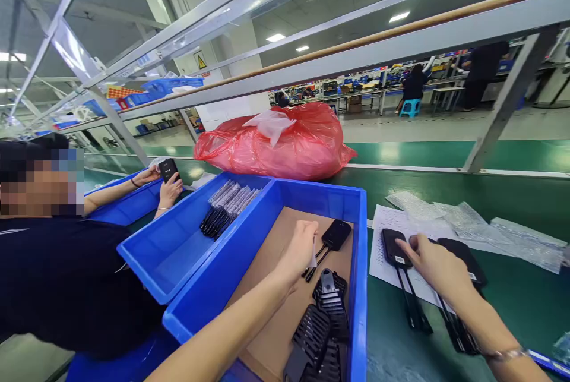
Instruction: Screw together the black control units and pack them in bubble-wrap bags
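My left hand (303,245) is closed inside the near blue bin, and a thin whitish piece (314,256) shows below its fingers. Beside it in the bin lies a black handheld-size device (336,234) with two short cables. Several ribbed black plastic parts (312,331) are heaped at the bin's near end. My right hand (434,260) is over the green bench, its thumb and curled fingers at the right edge of a black device (396,248) with a small white label and two cables. Partly under that hand is another black device (465,260).
A printed sheet (380,269) lies under the devices, with clear plastic bags (463,221) beyond. A second blue bin (155,266) holds several wrapped black items (227,207). A red plastic bag (276,144) sits behind the bins. At left, a co-worker's hands (170,189) hold a black device.
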The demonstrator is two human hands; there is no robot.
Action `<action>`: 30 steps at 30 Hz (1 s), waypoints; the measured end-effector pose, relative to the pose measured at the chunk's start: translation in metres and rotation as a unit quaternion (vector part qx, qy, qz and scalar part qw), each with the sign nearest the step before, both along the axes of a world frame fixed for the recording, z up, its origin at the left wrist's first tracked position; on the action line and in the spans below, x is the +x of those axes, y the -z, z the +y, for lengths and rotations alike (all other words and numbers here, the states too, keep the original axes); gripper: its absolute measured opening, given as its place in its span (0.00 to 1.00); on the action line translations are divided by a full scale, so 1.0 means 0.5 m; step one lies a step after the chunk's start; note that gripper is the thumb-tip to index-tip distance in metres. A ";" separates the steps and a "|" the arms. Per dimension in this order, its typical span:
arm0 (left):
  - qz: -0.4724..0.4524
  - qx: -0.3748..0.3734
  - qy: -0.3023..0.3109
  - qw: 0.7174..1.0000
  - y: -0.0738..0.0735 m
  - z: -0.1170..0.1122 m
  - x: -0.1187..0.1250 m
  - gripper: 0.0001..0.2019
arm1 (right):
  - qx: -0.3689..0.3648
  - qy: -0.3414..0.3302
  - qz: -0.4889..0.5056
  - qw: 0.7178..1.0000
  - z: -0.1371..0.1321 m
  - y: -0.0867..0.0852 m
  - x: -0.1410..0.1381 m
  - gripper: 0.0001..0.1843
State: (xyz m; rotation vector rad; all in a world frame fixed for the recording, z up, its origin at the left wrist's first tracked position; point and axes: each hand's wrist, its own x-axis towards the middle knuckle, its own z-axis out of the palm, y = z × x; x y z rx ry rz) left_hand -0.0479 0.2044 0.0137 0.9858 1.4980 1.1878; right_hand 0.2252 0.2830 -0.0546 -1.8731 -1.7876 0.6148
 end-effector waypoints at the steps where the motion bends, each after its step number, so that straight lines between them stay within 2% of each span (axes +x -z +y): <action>1: 0.002 0.004 -0.006 1.000 0.000 -0.001 0.006 0.15 | 0.028 -0.027 0.011 0.999 -0.018 -0.028 -0.019 0.15; 3: -0.002 0.012 -0.015 1.000 -0.001 -0.004 0.019 0.14 | 0.050 -0.127 0.083 0.987 -0.060 -0.082 -0.075 0.23; 5: -0.008 0.022 -0.015 1.000 0.000 -0.007 0.030 0.11 | 0.037 -0.248 0.202 0.947 -0.101 -0.120 -0.143 0.27; 7: -0.020 0.030 -0.013 0.999 0.002 -0.008 0.033 0.09 | 0.029 -0.329 0.262 0.907 -0.131 -0.138 -0.205 0.25; 9: -0.031 0.039 -0.012 0.999 0.001 -0.010 0.026 0.08 | 0.037 -0.362 0.283 0.887 -0.142 -0.140 -0.243 0.20; 12: -0.047 0.057 0.002 0.997 -0.007 -0.017 0.006 0.11 | 0.097 -0.347 0.301 0.883 -0.124 -0.132 -0.247 0.14; 16: -0.086 0.080 0.080 0.990 -0.025 -0.026 -0.017 0.27 | 0.178 -0.302 0.299 0.888 -0.071 -0.126 -0.198 0.15; 18: -0.107 0.084 0.099 0.986 -0.028 -0.026 -0.021 0.30 | 0.248 -0.279 0.236 0.897 -0.057 -0.126 -0.179 0.13; 19: -0.117 0.083 0.098 0.985 -0.027 -0.025 -0.021 0.31 | 0.312 -0.261 0.181 0.896 -0.056 -0.125 -0.174 0.11; 20: -0.126 0.082 0.093 0.984 -0.026 -0.023 -0.021 0.32 | 0.387 -0.248 0.117 0.881 -0.058 -0.125 -0.173 0.09; 21: -0.135 0.079 0.086 0.984 -0.024 -0.021 -0.020 0.32 | 0.458 -0.245 0.057 0.853 -0.064 -0.124 -0.175 0.08; 23: -0.151 0.072 0.078 0.983 -0.018 -0.019 -0.017 0.33 | 0.544 -0.278 -0.019 0.792 -0.079 -0.120 -0.188 0.05; 24: -0.157 0.069 0.075 0.982 -0.016 -0.019 -0.016 0.33 | 0.553 -0.307 -0.035 0.774 -0.086 -0.117 -0.196 0.04; 25: -0.163 0.066 0.072 0.982 -0.014 -0.019 -0.015 0.33 | 0.547 -0.333 -0.041 0.767 -0.092 -0.114 -0.204 0.04; 30: -0.174 0.068 0.066 0.980 -0.013 -0.024 -0.012 0.32 | 0.521 -0.336 -0.024 0.785 -0.100 -0.104 -0.226 0.06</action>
